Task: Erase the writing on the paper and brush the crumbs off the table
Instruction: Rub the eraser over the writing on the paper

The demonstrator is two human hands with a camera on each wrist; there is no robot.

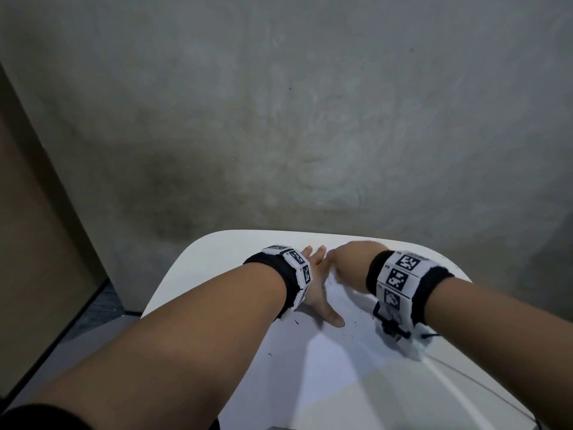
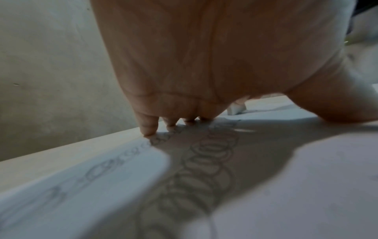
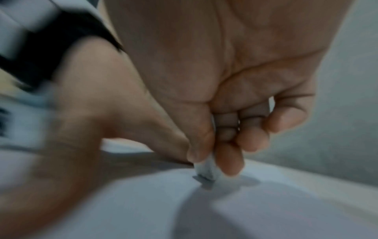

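A white sheet of paper lies on the white table. My left hand lies flat on the paper with straight fingers, holding it down. In the left wrist view, pencilled loops of writing run under my left palm. My right hand pinches a small white eraser between thumb and fingers, and its tip presses on the paper. The eraser also shows past the left palm. Dark eraser crumbs dot the paper near my thumb.
The table's far edge lies just beyond my hands, with grey concrete floor past it. A tan panel stands at the left. A thin cable runs along the table's right side.
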